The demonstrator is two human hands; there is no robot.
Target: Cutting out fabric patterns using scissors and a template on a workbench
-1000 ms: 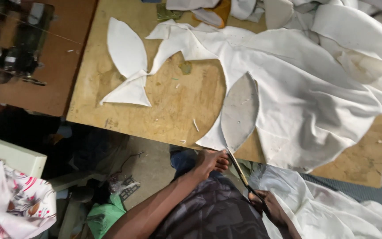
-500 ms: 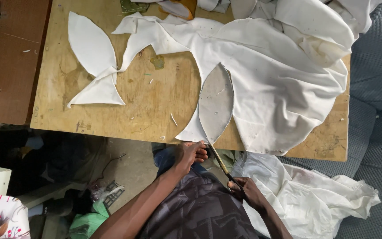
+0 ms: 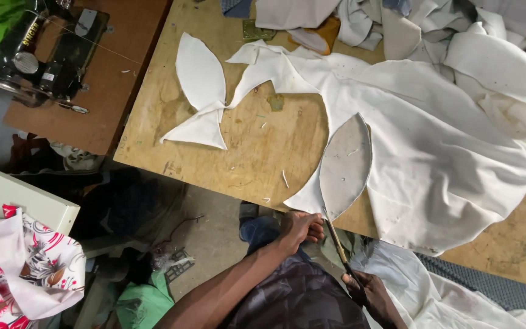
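At the near edge of the scuffed plywood worktop (image 3: 263,152), the left hand (image 3: 299,226) has its fingers curled and pinching the lower tip of the white cloth, just where a grey leaf-shaped pattern piece (image 3: 345,164) comes to a point. The pattern lies flat on the big rumpled white cloth (image 3: 458,158), which covers the right half of the worktop and spills over its near edge. The right hand (image 3: 369,292) sits lower, off the worktop, fingers closed around the handle end of long dark-bladed scissors (image 3: 338,247), whose blades run up to the pattern's point beside the left hand. Well apart to the left lies a cut white fabric piece shaped like two joined leaves (image 3: 201,91). A black sewing machine (image 3: 41,58) stands on a brown table at far left.
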